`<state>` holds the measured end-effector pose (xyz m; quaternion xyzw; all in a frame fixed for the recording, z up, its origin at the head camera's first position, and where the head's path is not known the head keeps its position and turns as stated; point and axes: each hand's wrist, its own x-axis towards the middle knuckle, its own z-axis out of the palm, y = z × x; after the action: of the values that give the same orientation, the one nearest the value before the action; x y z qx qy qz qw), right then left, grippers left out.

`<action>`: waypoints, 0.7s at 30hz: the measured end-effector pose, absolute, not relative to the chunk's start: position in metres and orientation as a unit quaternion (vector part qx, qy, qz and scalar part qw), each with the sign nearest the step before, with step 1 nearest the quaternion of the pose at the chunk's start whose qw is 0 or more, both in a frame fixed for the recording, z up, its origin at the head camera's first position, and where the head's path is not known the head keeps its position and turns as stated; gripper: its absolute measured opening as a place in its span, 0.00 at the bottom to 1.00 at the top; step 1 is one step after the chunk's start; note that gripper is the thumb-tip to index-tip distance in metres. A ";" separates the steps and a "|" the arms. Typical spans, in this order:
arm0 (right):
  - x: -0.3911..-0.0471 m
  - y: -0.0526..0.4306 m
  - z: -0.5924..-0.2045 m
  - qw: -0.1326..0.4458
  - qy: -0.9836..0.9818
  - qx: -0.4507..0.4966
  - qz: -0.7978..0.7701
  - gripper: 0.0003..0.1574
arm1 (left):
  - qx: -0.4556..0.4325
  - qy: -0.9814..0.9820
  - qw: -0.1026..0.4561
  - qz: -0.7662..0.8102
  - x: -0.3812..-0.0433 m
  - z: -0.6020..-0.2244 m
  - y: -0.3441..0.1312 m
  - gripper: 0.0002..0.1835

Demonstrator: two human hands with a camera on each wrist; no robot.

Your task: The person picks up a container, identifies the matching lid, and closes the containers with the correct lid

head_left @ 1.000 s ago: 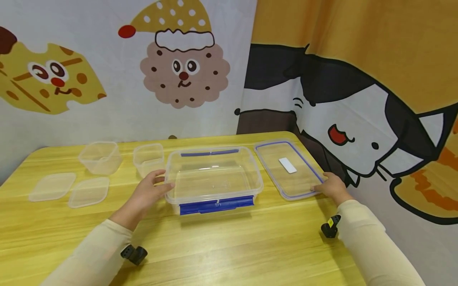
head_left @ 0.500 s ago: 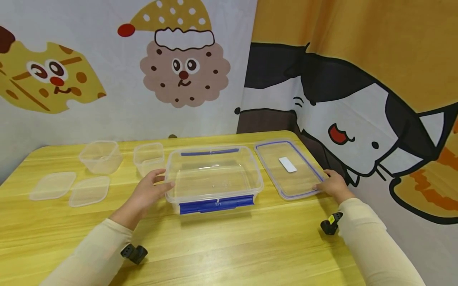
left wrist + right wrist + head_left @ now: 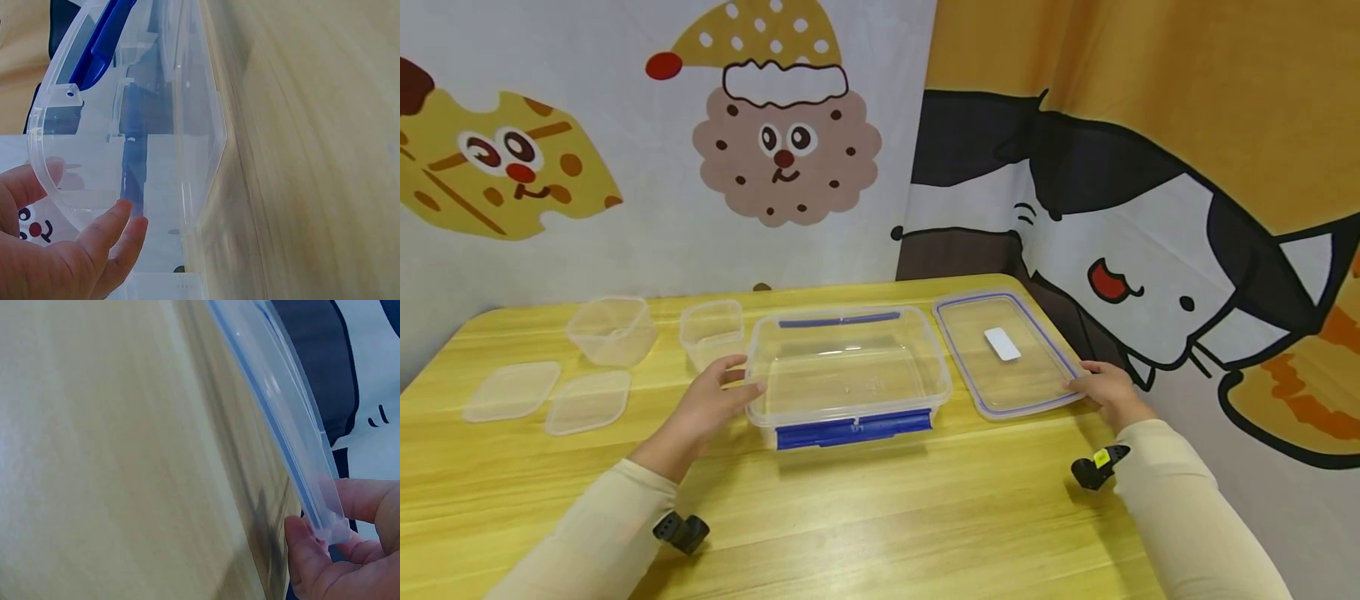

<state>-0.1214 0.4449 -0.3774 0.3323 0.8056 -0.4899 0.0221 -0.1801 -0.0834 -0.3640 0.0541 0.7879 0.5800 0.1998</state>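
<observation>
In the head view, a large clear plastic food container point(image 3: 850, 375) with blue clips stands without a lid mid-table. My left hand point(image 3: 713, 402) is at its left end, thumb over the rim and fingers against the outer wall, as the left wrist view also shows. To the right is the container's clear lid point(image 3: 992, 383), with a blue seal and a white label. My right hand point(image 3: 1108, 390) pinches its near right corner between thumb and fingers. In the right wrist view, the lid's edge point(image 3: 281, 425) stands tilted above the tabletop, with a shadow beneath.
Two small clear tubs, a left one point(image 3: 613, 333) and a right one point(image 3: 711, 333), stand at the back left. Two thin frosted lids, one point(image 3: 512, 390) beside the other point(image 3: 587, 402), lie before them. Behind the wooden table point(image 3: 850, 525) hangs a cartoon curtain point(image 3: 647, 250).
The lid's near right corner has risen slightly, and my right hand has shifted a little to the right with it. My left hand and the container stay put.
</observation>
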 end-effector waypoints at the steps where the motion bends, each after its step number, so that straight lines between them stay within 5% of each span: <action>1: -0.121 0.445 -0.377 0.023 0.796 0.332 -0.505 0.47 | 0.055 0.788 0.200 0.580 -0.180 -0.364 -0.083 0.38; 14: -0.119 0.448 -0.374 0.006 0.706 0.355 -0.612 0.33 | 0.053 0.785 0.200 0.584 -0.180 -0.364 -0.084 0.38; 19: -0.116 0.451 -0.374 0.010 0.678 0.331 -0.656 0.09 | 0.055 0.785 0.200 0.584 -0.179 -0.363 -0.084 0.38; 21: -0.114 0.452 -0.374 0.016 0.667 0.321 -0.672 0.09 | 0.056 0.785 0.200 0.584 -0.179 -0.363 -0.083 0.38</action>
<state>-0.1140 0.4519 -0.3741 0.3210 0.6674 -0.6718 0.0162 -0.1786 -0.0834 -0.3628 0.0555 0.7850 0.5836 0.2005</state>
